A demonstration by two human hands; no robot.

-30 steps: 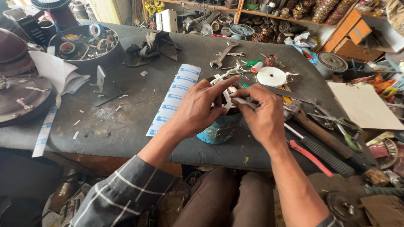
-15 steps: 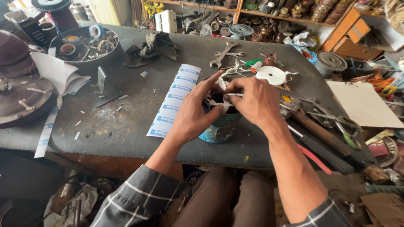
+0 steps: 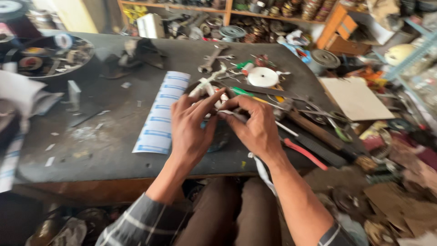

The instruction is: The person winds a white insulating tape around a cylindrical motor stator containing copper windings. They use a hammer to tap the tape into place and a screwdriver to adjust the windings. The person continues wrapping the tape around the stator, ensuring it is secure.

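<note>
Both my hands have shifted slightly toward me since a moment ago. My left hand [image 3: 189,125] and right hand [image 3: 255,125] pinch one small white part [image 3: 221,101] together over the dark tabletop [image 3: 114,150], beside one blue-striped paper strip [image 3: 160,111] and one white disc [image 3: 263,77].

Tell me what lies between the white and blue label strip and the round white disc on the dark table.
In the head view, both hands, left hand and right hand, working a small white piece.
</note>
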